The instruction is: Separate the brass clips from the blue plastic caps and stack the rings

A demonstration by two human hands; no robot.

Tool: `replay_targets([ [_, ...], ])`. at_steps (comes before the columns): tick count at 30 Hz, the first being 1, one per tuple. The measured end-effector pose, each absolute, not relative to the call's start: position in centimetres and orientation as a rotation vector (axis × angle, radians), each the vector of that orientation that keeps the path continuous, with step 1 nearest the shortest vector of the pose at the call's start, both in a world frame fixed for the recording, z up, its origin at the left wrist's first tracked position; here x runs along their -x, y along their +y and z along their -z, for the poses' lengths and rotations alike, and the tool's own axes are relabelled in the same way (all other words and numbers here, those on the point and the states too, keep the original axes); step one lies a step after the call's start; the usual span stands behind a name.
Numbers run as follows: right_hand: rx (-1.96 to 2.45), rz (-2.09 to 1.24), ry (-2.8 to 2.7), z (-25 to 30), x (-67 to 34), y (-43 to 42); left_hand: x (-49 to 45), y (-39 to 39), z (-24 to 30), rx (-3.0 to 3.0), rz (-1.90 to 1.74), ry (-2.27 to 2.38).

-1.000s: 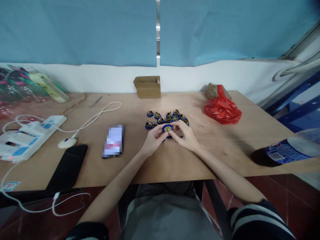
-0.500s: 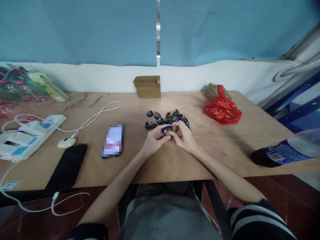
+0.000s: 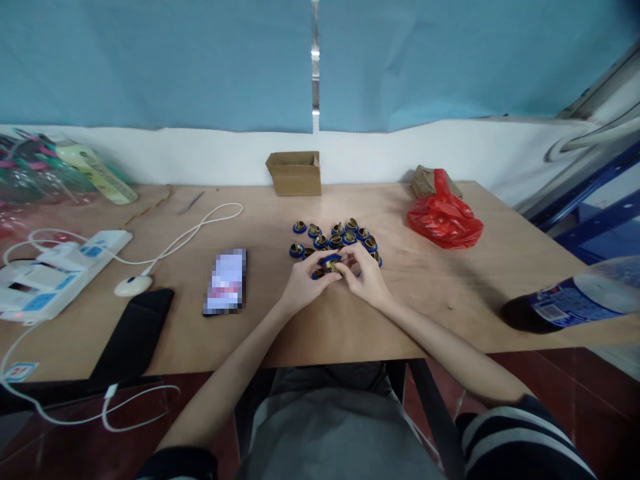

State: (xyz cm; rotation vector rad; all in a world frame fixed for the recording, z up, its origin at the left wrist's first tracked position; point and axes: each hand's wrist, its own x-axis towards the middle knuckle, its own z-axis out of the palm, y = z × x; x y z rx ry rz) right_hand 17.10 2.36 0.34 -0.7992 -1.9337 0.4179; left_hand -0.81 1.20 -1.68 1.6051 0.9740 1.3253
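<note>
Hands [image 3: 304,280] [image 3: 369,275] nearly meet, pinching a blue-and-gold piece [image 3: 331,260].

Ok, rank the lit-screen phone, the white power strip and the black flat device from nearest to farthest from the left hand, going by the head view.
From the left hand:
1. Lit-screen phone: just to its left.
2. Black flat device: farther left, by the table's front edge.
3. White power strip: far left, reaching the picture's edge.
</note>
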Motion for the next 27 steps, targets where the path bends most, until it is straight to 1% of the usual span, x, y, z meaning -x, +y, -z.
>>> replay_targets([
  [9, 0.859, -0.578, -1.919, -0.6, -17.1, 2.4, 1.1, 1.4, 2.3, -1.683, -1.272, 0.889],
  [14, 0.835, -0.565, -1.993, -0.5, -17.4, 2.8, 1.3, 1.4, 2.7, -1.784, -1.233, 0.960],
  [27, 0.822, -0.483, -2.099, 0.5, -17.1, 2.4, 0.7, 0.3, 1.6, -1.853, -1.343, 1.022],
])
